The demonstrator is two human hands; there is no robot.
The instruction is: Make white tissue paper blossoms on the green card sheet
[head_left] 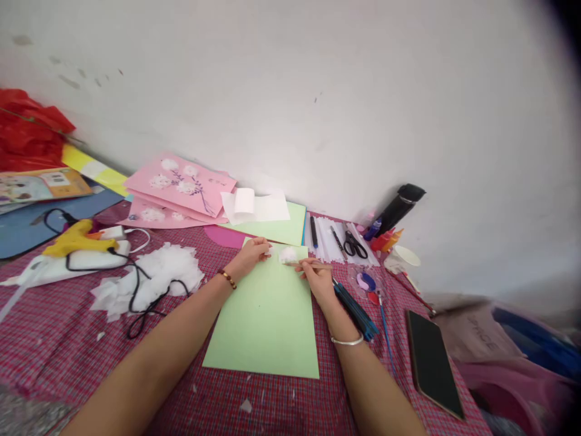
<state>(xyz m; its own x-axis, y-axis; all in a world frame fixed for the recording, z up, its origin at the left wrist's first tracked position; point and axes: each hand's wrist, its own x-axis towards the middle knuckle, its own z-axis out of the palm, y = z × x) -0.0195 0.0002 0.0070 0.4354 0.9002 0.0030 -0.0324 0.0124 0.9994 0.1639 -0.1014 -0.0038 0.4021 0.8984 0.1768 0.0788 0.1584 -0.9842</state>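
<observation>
A sheet of light green paper (267,321) lies in front of me on the checked cloth. Near its top edge sits a small fluffy white paper tuft (287,254). My left hand (252,257) is closed in a pinch left of the tuft, with what looks like a small white paper piece (269,249) at its fingertips. My right hand (316,280) grips a thin brownish stick (324,266), its tip pointing left at the tuft's lower edge. Whether the tip touches the tuft, I cannot tell. To the left lies a heap of white paper pieces (170,272).
A yellow glue gun (75,239) with black cord lies left, on a white power strip (91,260). Pink cards (181,188) and a white paper roll (245,203) are behind. Scissors (355,245), pens, paint pots (365,281) and a phone (433,360) are right.
</observation>
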